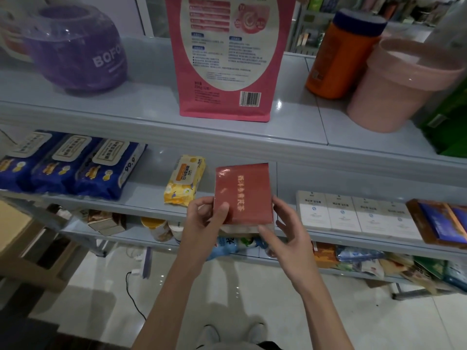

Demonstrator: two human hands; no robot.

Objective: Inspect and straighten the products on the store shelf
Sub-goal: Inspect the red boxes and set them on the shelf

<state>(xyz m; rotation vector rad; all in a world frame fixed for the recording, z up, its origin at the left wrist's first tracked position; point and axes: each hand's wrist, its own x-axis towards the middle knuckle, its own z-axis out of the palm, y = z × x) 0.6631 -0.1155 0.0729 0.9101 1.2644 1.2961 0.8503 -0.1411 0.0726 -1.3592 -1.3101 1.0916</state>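
Hands and product at the middle shelf (151,198) of a pale blue store unit. Both hands hold one red packet (249,188) upright, in front of the shelf edge. The left hand (204,218) grips its lower left side, thumb on the front face. The right hand (290,231) cradles the lower right corner, thumb along the edge and fingers beneath.

Just left of the packet stands one yellow wipes pack (183,180); further left lean three blue wipes packs (68,165). To the right sit four white boxes (353,213) in a row, then one brown box (439,223) with a blue panel.

On the top shelf (126,109) are one purple wrapped roll (75,49), one pink bag (227,59), one orange canister (338,54) and one pink bucket (399,84). Below lie a glossy tiled floor (227,299) and a black cable (134,296).
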